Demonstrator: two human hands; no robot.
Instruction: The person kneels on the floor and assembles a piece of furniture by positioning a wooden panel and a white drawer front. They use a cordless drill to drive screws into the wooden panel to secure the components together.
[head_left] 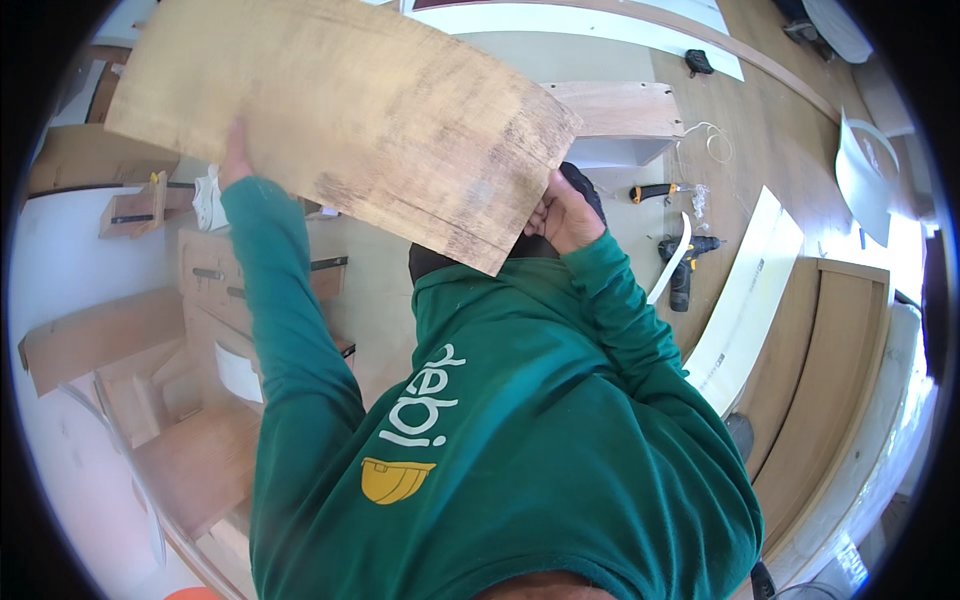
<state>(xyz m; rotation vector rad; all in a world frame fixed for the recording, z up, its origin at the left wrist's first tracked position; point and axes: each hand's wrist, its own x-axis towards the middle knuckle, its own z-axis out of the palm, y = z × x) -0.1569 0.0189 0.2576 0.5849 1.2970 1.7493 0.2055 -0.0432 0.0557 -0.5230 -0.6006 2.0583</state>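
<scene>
A large wooden board [370, 120], light brown with dark scuffs toward its right end, is held up in front of me, tilted down to the right. My left hand [237, 155] grips its lower left edge; the thumb shows, blurred, and the other fingers are hidden behind the board. My right hand [572, 215] closes on its right end near the lower corner, fingers curled at the edge. Behind the board's right end a shallow wooden drawer box [625, 110] stands on the floor, partly covered.
On the floor to the right lie an orange-and-black screwdriver [655, 192], a cordless drill [685, 265] and a long white panel [745, 300]. A wooden cabinet frame [825, 370] is at far right. Drawer parts with metal runners [210, 274] and cardboard [105, 335] crowd the left.
</scene>
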